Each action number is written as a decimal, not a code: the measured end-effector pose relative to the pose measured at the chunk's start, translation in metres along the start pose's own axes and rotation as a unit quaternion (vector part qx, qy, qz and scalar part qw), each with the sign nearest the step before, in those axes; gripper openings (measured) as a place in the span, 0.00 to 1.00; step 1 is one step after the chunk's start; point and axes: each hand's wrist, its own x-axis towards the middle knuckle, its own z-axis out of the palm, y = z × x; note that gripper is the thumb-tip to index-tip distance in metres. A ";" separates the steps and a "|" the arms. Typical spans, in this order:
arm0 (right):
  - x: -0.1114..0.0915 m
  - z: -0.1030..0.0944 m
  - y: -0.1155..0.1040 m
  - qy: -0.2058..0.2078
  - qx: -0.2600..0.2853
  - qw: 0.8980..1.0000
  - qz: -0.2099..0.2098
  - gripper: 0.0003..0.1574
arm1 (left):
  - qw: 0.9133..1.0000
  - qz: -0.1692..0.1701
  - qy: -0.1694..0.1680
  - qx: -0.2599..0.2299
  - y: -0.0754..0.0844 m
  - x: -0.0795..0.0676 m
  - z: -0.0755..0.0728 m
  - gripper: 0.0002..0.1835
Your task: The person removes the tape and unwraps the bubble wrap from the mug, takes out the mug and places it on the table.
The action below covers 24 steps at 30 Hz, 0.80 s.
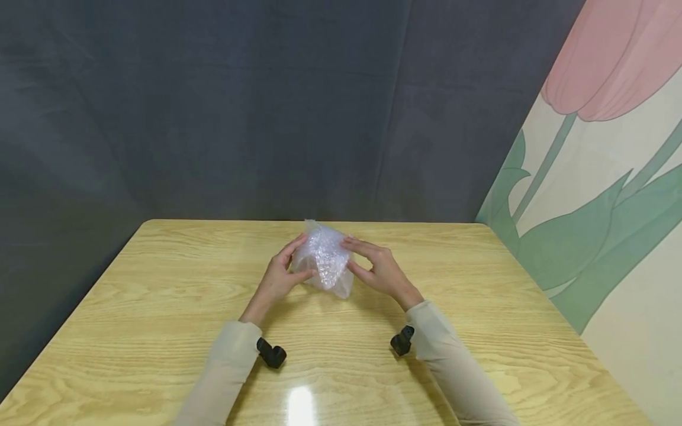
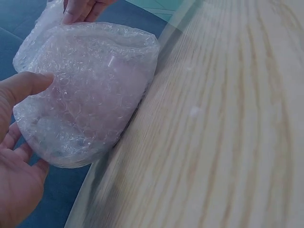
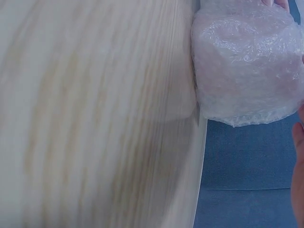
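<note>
A bundle of clear bubble wrap (image 1: pixel 325 260) sits near the far edge of the table, between the two hands. Something pinkish shows dimly through its layers in the left wrist view; its kind is hidden by the wrap. My left hand (image 1: pixel 278 277) holds the bundle's left side, thumb on the near face and fingers round behind. On the opposite side my right hand (image 1: pixel 383 271) grips it between thumb and fingers. A loose flap of wrap stands up at the top in the head view. In the right wrist view, only part of the right hand (image 3: pixel 298 161) shows at the edge.
The wood-grain table (image 1: pixel 176 307) spreads around the arms, with a light glare near its front. A dark curtain (image 1: pixel 256 112) hangs behind its far edge. On the right is a wall with a painted tulip (image 1: pixel 602 65). Small black cameras (image 1: pixel 273 355) sit at both wrists.
</note>
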 end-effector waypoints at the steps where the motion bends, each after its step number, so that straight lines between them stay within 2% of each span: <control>1: 0.000 0.000 0.000 0.002 0.000 1.000 -0.001 0.24 | 1.000 -0.005 0.002 0.001 0.000 0.000 0.000 0.38; 12: 0.000 0.001 0.000 0.015 -0.002 1.000 -0.002 0.23 | 1.000 -0.024 0.004 0.010 0.005 -0.002 0.002 0.38; 20: 0.003 0.001 0.003 0.035 0.023 0.999 -0.012 0.21 | 1.000 -0.027 0.005 0.012 0.005 -0.001 0.002 0.39; 24: 0.002 0.001 0.005 0.036 0.034 0.999 0.001 0.21 | 1.000 -0.030 0.003 0.008 0.004 -0.002 0.003 0.39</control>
